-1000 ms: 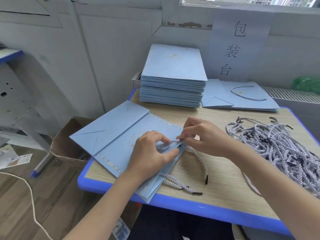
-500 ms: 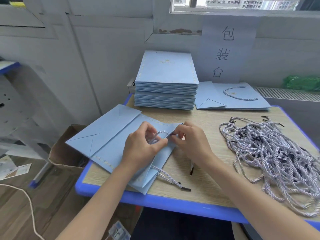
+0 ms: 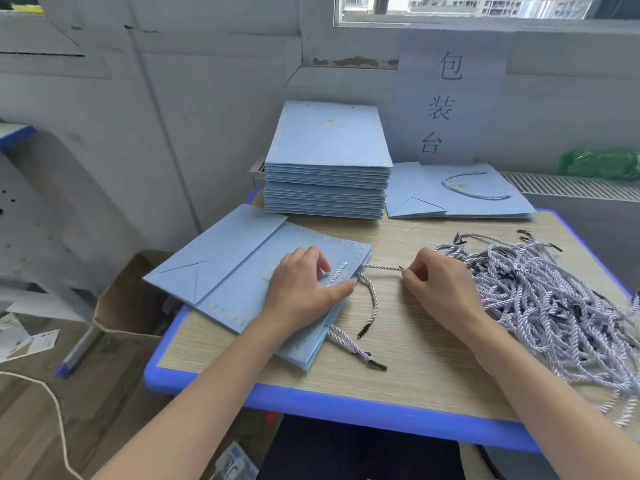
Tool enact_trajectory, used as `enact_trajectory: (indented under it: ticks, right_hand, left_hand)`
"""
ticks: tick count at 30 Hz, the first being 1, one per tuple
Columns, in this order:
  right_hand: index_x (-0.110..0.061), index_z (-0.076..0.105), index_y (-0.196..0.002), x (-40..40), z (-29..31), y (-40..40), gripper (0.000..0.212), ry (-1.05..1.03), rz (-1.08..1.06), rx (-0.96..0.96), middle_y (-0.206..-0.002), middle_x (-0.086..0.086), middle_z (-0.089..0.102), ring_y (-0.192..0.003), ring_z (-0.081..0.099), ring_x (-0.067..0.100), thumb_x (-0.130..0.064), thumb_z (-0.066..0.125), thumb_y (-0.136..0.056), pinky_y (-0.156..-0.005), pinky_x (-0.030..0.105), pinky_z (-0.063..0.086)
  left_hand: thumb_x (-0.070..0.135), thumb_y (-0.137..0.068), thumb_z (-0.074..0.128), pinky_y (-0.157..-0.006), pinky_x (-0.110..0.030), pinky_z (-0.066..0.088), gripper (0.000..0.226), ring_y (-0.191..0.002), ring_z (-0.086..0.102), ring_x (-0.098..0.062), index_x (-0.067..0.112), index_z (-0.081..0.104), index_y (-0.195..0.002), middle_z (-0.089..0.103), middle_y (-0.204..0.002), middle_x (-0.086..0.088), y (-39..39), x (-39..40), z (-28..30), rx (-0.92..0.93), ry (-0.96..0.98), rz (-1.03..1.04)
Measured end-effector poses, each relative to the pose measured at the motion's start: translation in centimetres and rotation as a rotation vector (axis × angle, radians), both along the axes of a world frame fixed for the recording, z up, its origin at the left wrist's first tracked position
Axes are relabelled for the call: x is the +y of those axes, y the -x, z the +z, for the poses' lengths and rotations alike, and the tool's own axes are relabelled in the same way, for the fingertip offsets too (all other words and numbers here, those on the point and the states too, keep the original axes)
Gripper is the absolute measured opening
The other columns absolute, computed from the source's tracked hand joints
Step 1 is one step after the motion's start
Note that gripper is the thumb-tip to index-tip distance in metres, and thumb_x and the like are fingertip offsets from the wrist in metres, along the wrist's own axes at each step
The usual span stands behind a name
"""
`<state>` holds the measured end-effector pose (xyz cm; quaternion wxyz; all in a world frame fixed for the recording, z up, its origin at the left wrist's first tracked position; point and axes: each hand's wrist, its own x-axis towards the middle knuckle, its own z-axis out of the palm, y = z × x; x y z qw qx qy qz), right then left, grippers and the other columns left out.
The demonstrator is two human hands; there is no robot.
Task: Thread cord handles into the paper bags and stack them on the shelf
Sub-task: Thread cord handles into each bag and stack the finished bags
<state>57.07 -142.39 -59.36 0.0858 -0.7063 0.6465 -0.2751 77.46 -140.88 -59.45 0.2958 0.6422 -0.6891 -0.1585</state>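
Note:
A flat light-blue paper bag (image 3: pixel 239 271) lies on the table's left part, its mouth edge pointing right. My left hand (image 3: pixel 301 289) presses on the bag near that edge, the thumb along the rim. A white-and-purple cord (image 3: pixel 381 267) runs out of the bag's edge to my right hand (image 3: pixel 433 282), which pinches its black-tipped end. A loop of the same cord (image 3: pixel 337 274) lies on the bag beside my left fingers. Other cord ends (image 3: pixel 372 306) trail from the bag onto the table.
A tall stack of flat blue bags (image 3: pixel 329 161) stands at the back. Beside it lie bags with a handle fitted (image 3: pixel 467 195). A heap of loose cords (image 3: pixel 554 299) covers the table's right. A cardboard box (image 3: pixel 128 299) sits on the floor at left.
My right hand has moved right, away from the bag, drawing the cord end out through the bag's edge. My left hand has flattened onto the bag.

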Motion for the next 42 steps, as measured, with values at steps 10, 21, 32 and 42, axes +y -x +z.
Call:
enact_trajectory:
  ticks: [10, 21, 32, 42]
  right_hand:
    - [-0.014, 0.066, -0.085, 1.1, 1.9, -2.0, 0.014, -0.085, 0.185, -0.041, -0.067, -0.004, 0.055, -0.07, 0.05, 0.018, -0.025, 0.059, -0.089, -0.065, 0.031, 0.035]
    - [-0.01, 0.061, -0.078, 0.9, 9.9, -4.7, 0.017, -0.375, 0.266, -0.8, -0.069, 0.009, 0.057, -0.053, 0.048, 0.017, -0.023, 0.057, -0.088, -0.051, 0.023, 0.034]
    - [-0.007, 0.057, -0.09, -1.0, 20.1, -3.8, 0.017, -0.219, 0.374, -1.04, -0.073, 0.016, 0.052, -0.064, 0.049, 0.022, -0.02, 0.064, -0.08, -0.056, 0.023, 0.037]
    - [-0.015, 0.056, -0.073, -2.7, 17.7, 0.8, 0.019, -0.171, 0.235, -1.282, -0.051, 0.0, 0.046, -0.042, 0.041, 0.01, -0.027, 0.065, -0.086, -0.04, 0.017, 0.029]
  left_hand:
    - [0.031, -0.077, 0.066, -0.069, -0.027, 0.04, 0.016, -0.08, 0.059, -0.02, 0.018, 0.059, -0.071, 0.06, -0.069, 0.004, 0.8, 0.3, 2.3, -0.121, 0.029, -0.1]
    - [0.015, -0.07, 0.074, -0.049, -0.022, 0.038, 0.023, -0.039, 0.044, -0.004, 0.017, 0.058, -0.054, 0.05, -0.039, 0.012, 1.9, 0.0, 11.9, 0.657, 0.181, -0.062]
    - [0.008, -0.085, 0.065, -0.052, -0.021, 0.042, 0.024, -0.037, 0.046, -0.005, 0.008, 0.057, -0.062, 0.052, -0.042, 0.007, 2.2, -1.9, 20.4, 1.115, 0.061, -0.189]
    - [0.009, -0.094, 0.057, -0.033, -0.012, 0.03, 0.018, -0.031, 0.031, 0.001, 0.008, 0.05, -0.077, 0.04, -0.064, -0.002, -3.3, -5.7, 16.4, 1.227, 0.046, 0.044]
